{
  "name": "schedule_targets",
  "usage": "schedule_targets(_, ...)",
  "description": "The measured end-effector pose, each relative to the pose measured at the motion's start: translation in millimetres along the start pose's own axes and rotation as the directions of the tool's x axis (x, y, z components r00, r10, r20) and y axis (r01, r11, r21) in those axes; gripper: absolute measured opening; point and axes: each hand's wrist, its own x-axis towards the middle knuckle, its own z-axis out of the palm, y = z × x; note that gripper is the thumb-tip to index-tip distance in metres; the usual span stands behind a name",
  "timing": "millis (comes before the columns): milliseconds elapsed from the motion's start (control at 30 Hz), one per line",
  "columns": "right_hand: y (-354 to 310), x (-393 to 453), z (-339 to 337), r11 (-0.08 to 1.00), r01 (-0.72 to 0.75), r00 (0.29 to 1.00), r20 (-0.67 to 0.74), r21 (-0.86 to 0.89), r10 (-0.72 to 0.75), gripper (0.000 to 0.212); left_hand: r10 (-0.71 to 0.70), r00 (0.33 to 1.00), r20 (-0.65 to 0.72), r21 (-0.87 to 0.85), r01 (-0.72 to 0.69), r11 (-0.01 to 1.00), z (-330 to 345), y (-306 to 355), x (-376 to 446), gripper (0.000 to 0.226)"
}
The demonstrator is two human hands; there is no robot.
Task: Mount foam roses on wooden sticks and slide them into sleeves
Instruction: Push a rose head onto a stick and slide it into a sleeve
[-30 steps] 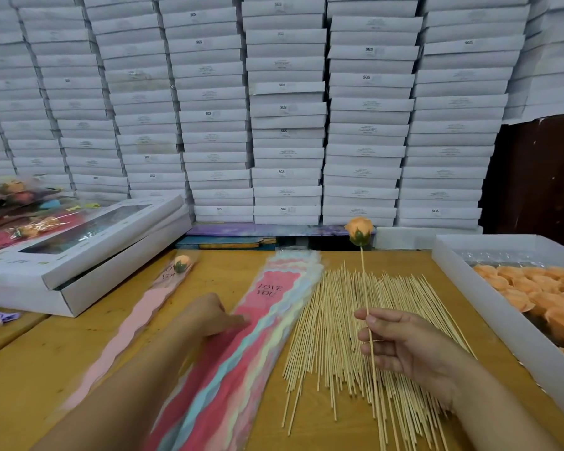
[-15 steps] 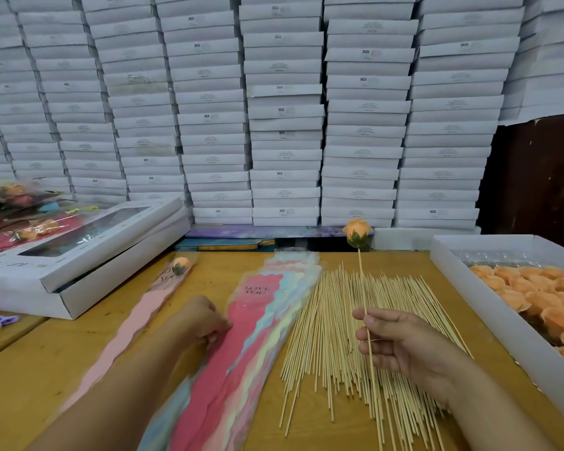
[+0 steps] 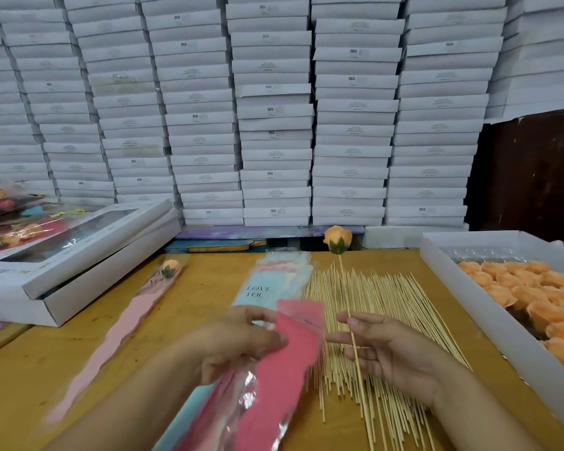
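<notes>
Two hands work above the tabletop (image 3: 209,288): the left hand (image 3: 238,340) pinches a blurred pink sleeve (image 3: 284,369), the right hand (image 3: 391,353) grips a stick (image 3: 352,333) topped with an orange rose (image 3: 337,239).

Mounted roses: 1 on stick (image 3: 338,239); 1 sleeved (image 3: 171,267). Hands: 2. Trays of orange roses (image 3: 476,314): 1. Loose sticks (image 3: 385,307): too many to count.

Both hands (image 3: 241,340) and forearms bare, no sleeves, rings or watch visible

The wooden table (image 3: 209,288) carries loose sticks (image 3: 388,304), stacked sleeves (image 3: 274,281), a sleeved rose (image 3: 171,268) and white boxes (image 3: 453,288).
</notes>
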Motion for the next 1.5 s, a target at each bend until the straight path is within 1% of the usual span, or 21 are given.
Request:
schedule_targets(67, 0.7, 0.3, -0.3, 1.0, -0.018, 1.0, -0.003, 0.0, 0.018, 0.044, -0.015, 0.993, 0.12, 0.01, 0.014, 1.0, 10.2, -5.2, -9.5, 0.049)
schedule_targets(100, 1.0, 0.5, -0.5, 1.0, -0.031, 0.999, -0.012, -0.004, 0.031, 0.045, -0.025, 0.984, 0.178, 0.021, 0.022, 1.0, 13.8, -6.6, -14.0, 0.051)
schedule_targets(167, 2.0, 1.1, -1.5, 0.998, -0.062, 0.997, -0.04, -0.011, 0.061, 0.047, -0.027, 0.96, 0.28, 0.011, 0.024, 1.0, 16.7, -8.7, -19.4, 0.042)
schedule_targets(200, 2.6, 1.4, -1.8, 0.997, -0.075, 0.996, -0.054, -0.012, 0.075, 0.048, -0.018, 0.951, 0.307, -0.002, 0.019, 1.0, 17.5, -9.6, -21.3, 0.038)
schedule_targets(233, 3.0, 1.6, -1.9, 0.996, -0.087, 0.994, -0.065, -0.012, 0.086, 0.048, -0.006, 0.948, 0.317, -0.017, 0.012, 1.0, 17.6, -10.4, -22.7, 0.037)
schedule_targets(300, 3.1, 1.4, -1.9, 0.994, -0.108, 0.992, -0.069, -0.009, 0.107, 0.048, 0.027, 0.947, 0.319, -0.051, -0.011, 0.999, 16.2, -11.7, -23.5, 0.043)
schedule_targets(433, 1.5, -0.7, -0.1, 0.99, -0.138, 0.99, -0.034, 0.005, 0.138, 0.043, 0.084, 0.946, 0.314, -0.108, -0.052, 0.993, 11.7, -11.4, -25.6, 0.05)
schedule_targets(567, -0.3, -2.8, 0.2, 0.986, -0.159, 0.987, 0.01, 0.046, 0.159, 0.03, 0.083, 0.929, 0.36, -0.057, -0.067, 0.996, 11.1, -12.7, -28.8, 0.045)
schedule_targets(733, 0.5, -3.6, 2.6, 0.987, -0.149, 0.988, 0.058, 0.061, 0.146, 0.027, 0.116, 0.939, 0.324, -0.098, -0.089, 0.991, 10.3, -12.4, -29.1, 0.05)
schedule_targets(800, 0.7, -3.2, 2.7, 0.99, -0.126, 0.99, 0.067, 0.065, 0.121, 0.024, 0.106, 0.93, 0.351, -0.065, -0.088, 0.994, 10.0, -11.9, -29.6, 0.049)
schedule_targets(933, 3.0, 0.0, 0.9, 0.994, -0.102, 0.995, 0.011, 0.026, 0.101, 0.04, 0.013, 0.906, 0.423, 0.068, -0.046, 0.997, 5.8, -16.1, -31.9, 0.053)
schedule_targets(967, 3.5, 0.5, 0.7, 0.995, -0.096, 0.995, -0.01, 0.004, 0.096, 0.041, -0.014, 0.903, 0.43, 0.109, -0.037, 0.993, 4.4, -17.1, -32.6, 0.055)
schedule_targets(1033, 3.8, 0.3, 1.8, 0.995, -0.083, 0.996, -0.029, -0.046, 0.082, 0.036, -0.055, 0.917, 0.396, 0.169, -0.014, 0.985, 2.6, -19.7, -31.4, 0.058)
schedule_targets(1067, 3.9, -0.2, 3.1, 0.995, -0.076, 0.997, -0.026, -0.071, 0.074, 0.032, -0.064, 0.927, 0.369, 0.165, 0.002, 0.986, 2.5, -21.3, -29.6, 0.061)
schedule_targets(1133, 3.7, -1.7, 5.4, 0.992, -0.058, 0.998, -0.002, -0.108, 0.058, 0.025, -0.058, 0.945, 0.322, 0.052, 0.043, 0.998, 4.4, -23.3, -22.6, 0.064)
schedule_targets(1200, 3.4, -3.5, 7.3, 0.989, -0.038, 0.999, 0.032, -0.145, 0.043, 0.02, -0.004, 0.952, 0.306, -0.099, 0.036, 0.994, 8.5, -20.5, -13.8, 0.055)
schedule_targets(1267, 3.3, -5.4, 8.1, 0.984, -0.027, 0.998, 0.058, -0.173, 0.037, 0.023, 0.03, 0.969, 0.246, -0.154, 0.009, 0.988, 13.9, -16.6, -3.8, 0.038)
schedule_targets(1300, 3.5, -6.0, 8.5, 0.982, -0.025, 0.997, 0.071, -0.185, 0.039, 0.025, 0.034, 0.982, 0.187, -0.164, -0.003, 0.986, 16.8, -15.1, 0.9, 0.033)
schedule_targets(1400, 3.7, -7.3, 10.0, 0.975, -0.021, 0.994, 0.103, -0.221, 0.045, 0.027, 0.026, 1.0, 0.016, -0.285, -0.02, 0.958, 29.2, -15.0, 14.0, 0.035)
schedule_targets(1433, 3.4, -7.4, 10.0, 0.975, -0.018, 0.994, 0.1, -0.22, 0.041, 0.028, 0.029, 0.999, -0.024, -0.298, -0.035, 0.954, 33.3, -16.2, 16.4, 0.034)
schedule_targets(1500, 2.0, -7.0, 8.4, 0.98, -0.003, 0.997, 0.076, -0.197, 0.019, 0.034, 0.035, 0.997, -0.069, -0.247, -0.052, 0.968, 39.2, -18.9, 18.0, 0.027)
